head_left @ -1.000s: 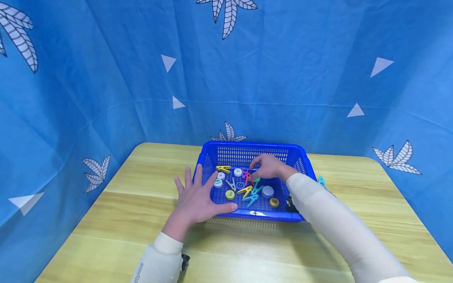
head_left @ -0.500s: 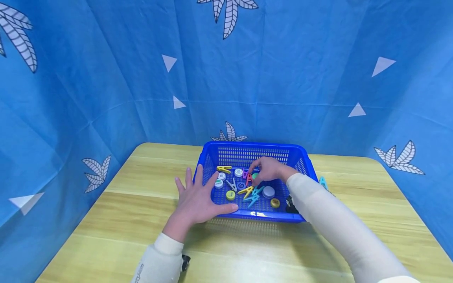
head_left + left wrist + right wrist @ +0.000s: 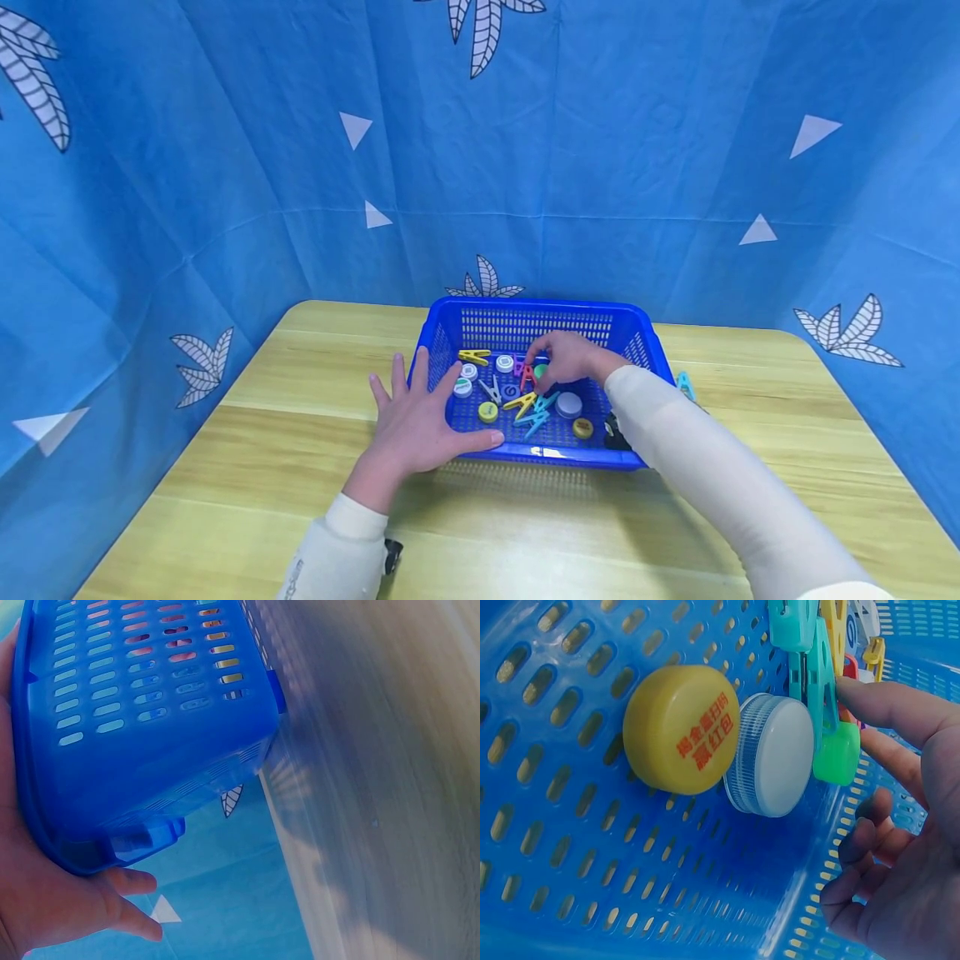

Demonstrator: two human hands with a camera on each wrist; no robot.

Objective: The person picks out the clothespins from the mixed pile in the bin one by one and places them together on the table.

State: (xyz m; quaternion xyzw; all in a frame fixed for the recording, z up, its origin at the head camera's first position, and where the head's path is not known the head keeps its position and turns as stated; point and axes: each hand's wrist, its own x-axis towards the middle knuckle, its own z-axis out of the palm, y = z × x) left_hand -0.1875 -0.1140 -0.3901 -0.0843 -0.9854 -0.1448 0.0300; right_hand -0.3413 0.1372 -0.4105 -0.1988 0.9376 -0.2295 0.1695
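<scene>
A blue mesh basket (image 3: 558,455) holds several plastic clothespins and bottle caps. Inside it, my right hand (image 3: 567,357) bends its thumb and index finger around a red clothespin (image 3: 527,378), close to a green cap (image 3: 542,372). Whether the fingertips pinch the red clothespin is unclear; in the right wrist view the thumb hides much of it. The other fingers (image 3: 847,900) are curled. Spread wide, my left hand (image 3: 415,427) rests over the basket's left front corner, its thumb along the front rim. Yellow clothespins (image 3: 522,405) and teal clothespins (image 3: 534,419) lie nearer the front.
White caps (image 3: 504,364), a yellow cap (image 3: 487,412), a grey-white cap (image 3: 568,406) and a gold cap (image 3: 582,428) lie across the basket floor. Outside its right side sits a teal clothespin (image 3: 686,385) on the wooden table (image 3: 525,542). A blue curtain (image 3: 600,167) hangs behind.
My right thumb has shifted down and away from the index finger, uncovering more of the green cap. The red clothespin has turned slightly. My left hand stays still.
</scene>
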